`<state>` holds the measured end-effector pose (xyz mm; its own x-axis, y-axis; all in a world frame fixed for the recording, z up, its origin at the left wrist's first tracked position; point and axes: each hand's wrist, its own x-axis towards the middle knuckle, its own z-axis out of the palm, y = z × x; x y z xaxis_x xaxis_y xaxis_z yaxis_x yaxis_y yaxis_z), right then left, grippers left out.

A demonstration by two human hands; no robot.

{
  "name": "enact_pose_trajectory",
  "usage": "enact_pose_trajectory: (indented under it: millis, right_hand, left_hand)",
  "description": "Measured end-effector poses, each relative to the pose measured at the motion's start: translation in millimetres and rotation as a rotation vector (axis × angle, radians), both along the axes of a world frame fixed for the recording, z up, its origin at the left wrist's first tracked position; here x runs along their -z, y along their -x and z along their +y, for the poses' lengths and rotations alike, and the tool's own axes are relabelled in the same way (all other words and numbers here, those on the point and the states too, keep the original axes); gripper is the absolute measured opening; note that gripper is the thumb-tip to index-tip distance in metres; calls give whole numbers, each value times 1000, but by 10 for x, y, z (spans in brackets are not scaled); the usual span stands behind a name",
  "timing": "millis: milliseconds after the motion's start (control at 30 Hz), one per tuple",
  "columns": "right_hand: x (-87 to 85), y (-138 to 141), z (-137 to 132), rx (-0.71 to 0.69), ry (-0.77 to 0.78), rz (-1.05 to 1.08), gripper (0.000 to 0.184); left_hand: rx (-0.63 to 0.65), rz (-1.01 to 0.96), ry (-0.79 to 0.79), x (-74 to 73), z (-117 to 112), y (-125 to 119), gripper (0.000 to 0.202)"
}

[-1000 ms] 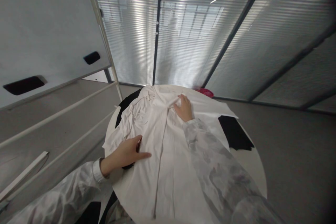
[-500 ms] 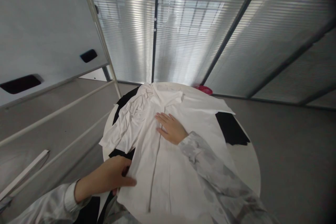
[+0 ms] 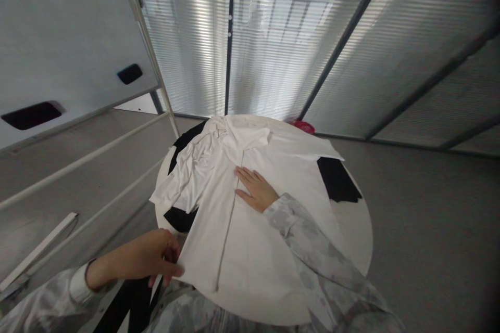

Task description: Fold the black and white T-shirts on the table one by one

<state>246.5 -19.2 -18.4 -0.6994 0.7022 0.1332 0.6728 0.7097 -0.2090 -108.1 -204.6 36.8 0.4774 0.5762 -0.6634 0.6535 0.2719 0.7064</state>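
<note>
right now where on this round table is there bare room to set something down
Bare white tabletop on the right, below the black patch. The white shirt covers the middle and left, right hand flat on it, left hand pinching its lower-left corner.

Beyond the spread white cotton shirt (image 3: 250, 218), a small red object (image 3: 303, 126) is mostly hidden; the shirt's near hem is covered by a grey sleeve (image 3: 312, 255).

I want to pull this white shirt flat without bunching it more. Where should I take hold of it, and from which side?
Probably the near-left bottom corner of the white shirt, from the table's left edge. That corner juts out as a free edge where the left hand already pinches it, while the right hand lies flat on the front placket. The bunched sleeve at far left offers no clean edge.
</note>
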Motion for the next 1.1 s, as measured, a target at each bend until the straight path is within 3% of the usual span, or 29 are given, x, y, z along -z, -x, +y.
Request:
enact_pose_trajectory:
  millis: [167, 233, 300, 367, 433, 500, 600, 700, 833, 933, 1000, 1100]
  right_hand:
    - [19, 1, 13, -10, -13, -24, 75]
    - [10, 4, 10, -8, -7, -25, 76]
    - [-7, 7, 2, -2, 2, -24, 77]
    - [-26, 12, -5, 2, 9, -22, 77]
    - [-39, 15, -5, 4, 17, -19, 75]
    - [-42, 16, 3, 6, 20, -11, 73]
    - [-30, 12, 9, 5, 16, 0, 70]
    - [-21, 6, -18, 7, 9, 11, 68]
    - [-95, 2, 51, -22, 45, 73, 66]
    - [-242, -4, 425, -8, 99, 186, 54]
    - [-363, -20, 851, 127, 74, 281, 49]
    - [-515, -71, 1576, 480, -56, 393, 54]
  left_hand:
    - [127, 143, -79, -312, 34, 8, 27]
    - [166, 210, -288, -500, 141, -44, 25]
    - [152, 268, -613, -644, 317, -157, 29]
    - [99, 293, -938, -673, 541, -333, 34]
    - [106, 254, -1208, -555, 767, -543, 42]
    - [156, 237, -1346, -316, 942, -741, 54]
    - [164, 282, -1366, 100, 1050, -921, 70]
    - [140, 293, -1312, 347, 1012, -939, 79]
    - [141, 247, -1290, 365, 955, -876, 77]
    - [115, 211, -1277, 335, 966, -859, 76]
    - [95, 198, -1268, 333, 978, -858, 75]
    - [84, 190, -1255, 338, 985, -853, 74]
